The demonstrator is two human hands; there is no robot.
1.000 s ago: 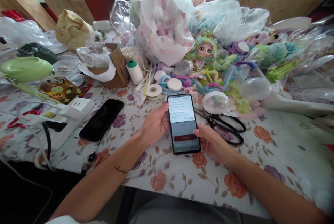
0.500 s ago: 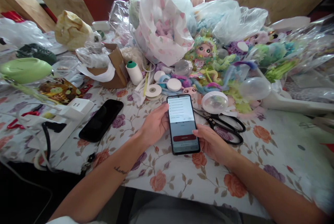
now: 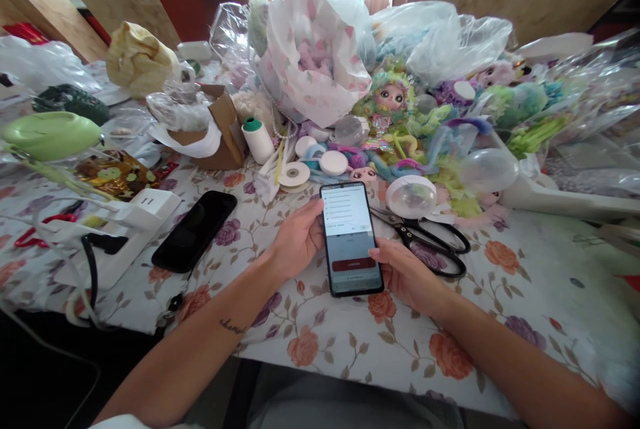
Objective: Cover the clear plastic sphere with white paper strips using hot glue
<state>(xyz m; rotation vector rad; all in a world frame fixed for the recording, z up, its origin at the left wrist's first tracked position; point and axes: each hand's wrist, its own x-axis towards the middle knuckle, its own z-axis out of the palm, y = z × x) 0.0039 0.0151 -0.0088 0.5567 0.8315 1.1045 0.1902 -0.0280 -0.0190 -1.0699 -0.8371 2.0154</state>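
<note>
Both hands hold a lit smartphone [image 3: 351, 237] above the floral tablecloth [image 3: 505, 295]. My left hand [image 3: 296, 239] wraps its left edge, thumb near the screen's upper part. My right hand [image 3: 406, 275] grips the lower right edge, thumb resting by the screen. The screen shows white text rows and a red button. Black scissors [image 3: 430, 239] lie just right of the phone, beside a clear plastic capsule [image 3: 412, 196].
A second, dark phone [image 3: 195, 229] lies to the left, next to a white power strip [image 3: 125, 222] with cables. Behind are ribbon rolls [image 3: 295, 174], a thread spool [image 3: 257, 138], a cardboard box [image 3: 220, 129], colourful dolls [image 3: 390, 99] and several plastic bags [image 3: 315, 49].
</note>
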